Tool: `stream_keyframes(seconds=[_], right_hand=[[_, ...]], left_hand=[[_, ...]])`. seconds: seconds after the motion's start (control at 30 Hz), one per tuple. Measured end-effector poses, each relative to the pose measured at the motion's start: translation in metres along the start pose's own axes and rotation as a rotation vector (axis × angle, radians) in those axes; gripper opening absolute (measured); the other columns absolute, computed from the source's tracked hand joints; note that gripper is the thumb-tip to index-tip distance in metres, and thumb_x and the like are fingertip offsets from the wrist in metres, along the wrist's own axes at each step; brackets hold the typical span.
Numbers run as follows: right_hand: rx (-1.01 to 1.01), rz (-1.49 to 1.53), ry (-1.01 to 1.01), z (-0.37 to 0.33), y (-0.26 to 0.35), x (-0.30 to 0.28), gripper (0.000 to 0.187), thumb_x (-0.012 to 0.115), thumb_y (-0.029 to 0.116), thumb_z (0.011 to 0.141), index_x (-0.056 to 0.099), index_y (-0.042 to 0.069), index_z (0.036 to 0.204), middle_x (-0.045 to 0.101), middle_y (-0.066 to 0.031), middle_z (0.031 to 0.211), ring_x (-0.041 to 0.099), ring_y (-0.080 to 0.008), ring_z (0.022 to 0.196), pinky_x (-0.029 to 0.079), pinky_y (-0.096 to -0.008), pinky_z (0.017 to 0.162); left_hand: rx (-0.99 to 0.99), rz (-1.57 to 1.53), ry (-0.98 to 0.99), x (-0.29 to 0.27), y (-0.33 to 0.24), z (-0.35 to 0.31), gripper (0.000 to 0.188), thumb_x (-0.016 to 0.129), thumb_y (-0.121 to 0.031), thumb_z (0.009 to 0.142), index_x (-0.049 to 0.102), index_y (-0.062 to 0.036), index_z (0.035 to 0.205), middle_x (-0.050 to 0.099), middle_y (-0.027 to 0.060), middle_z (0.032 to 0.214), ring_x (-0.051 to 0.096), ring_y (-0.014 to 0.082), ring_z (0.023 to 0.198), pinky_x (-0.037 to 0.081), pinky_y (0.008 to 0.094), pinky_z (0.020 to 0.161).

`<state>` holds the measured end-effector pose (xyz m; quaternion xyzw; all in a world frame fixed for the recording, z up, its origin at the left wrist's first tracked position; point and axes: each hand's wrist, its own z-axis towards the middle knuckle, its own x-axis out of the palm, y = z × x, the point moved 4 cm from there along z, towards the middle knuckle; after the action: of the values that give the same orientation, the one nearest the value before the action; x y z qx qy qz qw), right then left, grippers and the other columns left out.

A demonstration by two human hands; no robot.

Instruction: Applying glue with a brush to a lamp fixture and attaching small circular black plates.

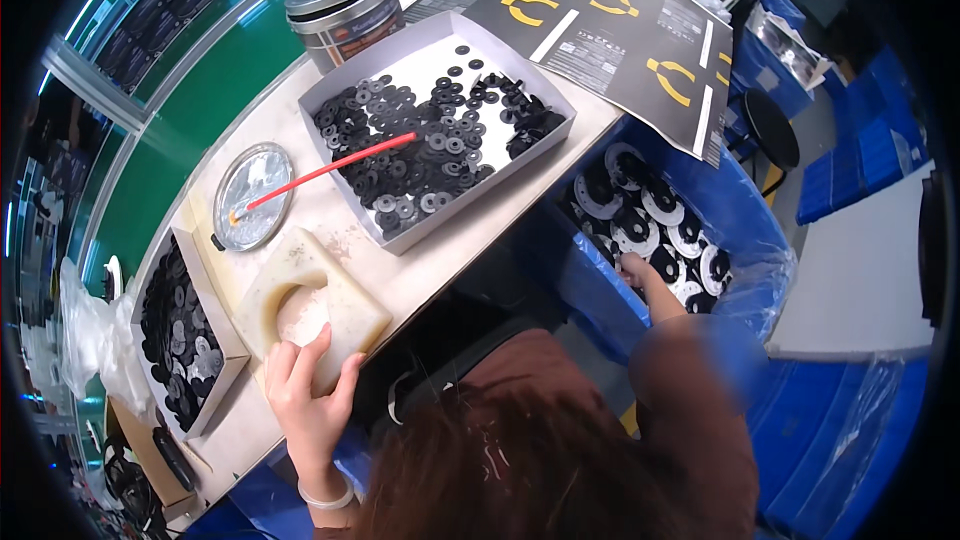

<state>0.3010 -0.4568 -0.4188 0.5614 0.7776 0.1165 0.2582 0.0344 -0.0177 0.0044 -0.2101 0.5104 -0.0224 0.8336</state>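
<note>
My left hand (305, 395) rests at the near edge of a cream block (350, 290) with a round recess. Its thumb stands apart from the fingers, which lie over the rim of the recess, and I see nothing held. Off to the right, my right hand (640, 270) reaches into a blue bin (745, 230) full of black-and-silver discs (662, 202). Its fingers are curled among the discs; their tips are hidden, so what they grip cannot be made out.
Beyond the block, a white tray (440, 225) holds small black washers, with a red stick (330, 170) reaching across its edge to a round metal lid (265, 165). Left stands a box (230, 370) of dark parts. A tin (345, 15) and printed black sheet (590, 30) lie behind.
</note>
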Motion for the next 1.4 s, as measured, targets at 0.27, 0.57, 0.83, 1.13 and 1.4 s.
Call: stream_keyframes(seconds=[0.27, 0.57, 0.83, 1.13, 1.4], right_hand=[[-0.087, 0.036, -0.009, 0.039, -0.021, -0.022, 0.037, 0.051, 0.039, 0.084, 0.058, 0.006, 0.097, 0.055, -0.0083, 0.068, 0.049, -0.0176, 0.048, 0.035, -0.0308, 0.040], [-0.705, -1.167, -0.237, -0.220, 0.143, -0.012, 0.043, 0.052, 0.045, 0.081, 0.059, 0.002, 0.078, 0.061, -0.0202, 0.079, 0.058, -0.0373, 0.080, 0.045, -0.0433, 0.069], [-1.364, -0.479, 0.037, -0.471, 0.225, -0.017, 0.029, 0.061, 0.029, 0.080, 0.047, 0.004, 0.074, 0.046, 0.0016, 0.066, 0.044, -0.0050, 0.062, 0.034, -0.0205, 0.054], [-0.941, -0.198, 0.997, -0.490, 0.218, 0.225, 0.023, 0.042, 0.022, 0.093, 0.048, 0.002, 0.102, 0.055, -0.0014, 0.079, 0.054, -0.0091, 0.053, 0.046, -0.0196, 0.045], [-1.565, -0.887, 0.311, -0.487, 0.222, 0.246, 0.020, 0.046, 0.011, 0.088, 0.053, -0.002, 0.101, 0.059, -0.0180, 0.066, 0.062, -0.0209, 0.059, 0.045, -0.0294, 0.055]], left_hand=[[0.046, 0.002, 0.024, 0.001, -0.003, 0.003, 0.038, 0.076, -0.012, 0.059, 0.063, -0.0023, 0.093, 0.041, 0.0088, 0.065, 0.042, 0.0251, 0.061, 0.036, 0.0331, 0.056], [0.071, 0.007, 0.024, -0.002, -0.004, 0.004, 0.037, 0.075, -0.012, 0.061, 0.061, -0.0017, 0.094, 0.041, 0.0093, 0.066, 0.042, 0.0256, 0.062, 0.036, 0.0334, 0.056], [0.073, -0.113, 0.015, -0.014, 0.000, 0.004, 0.034, 0.073, -0.014, 0.064, 0.060, -0.0031, 0.094, 0.047, 0.0098, 0.070, 0.047, 0.0267, 0.065, 0.039, 0.0340, 0.060], [0.282, -0.152, -0.578, -0.063, -0.005, -0.025, 0.042, 0.077, -0.018, 0.060, 0.059, -0.0039, 0.095, 0.047, 0.0059, 0.078, 0.043, 0.0209, 0.066, 0.034, 0.0314, 0.059], [0.091, 0.136, -0.228, -0.047, -0.003, -0.007, 0.046, 0.073, -0.038, 0.062, 0.063, -0.0070, 0.095, 0.040, 0.0065, 0.080, 0.039, 0.0229, 0.076, 0.033, 0.0325, 0.068]])
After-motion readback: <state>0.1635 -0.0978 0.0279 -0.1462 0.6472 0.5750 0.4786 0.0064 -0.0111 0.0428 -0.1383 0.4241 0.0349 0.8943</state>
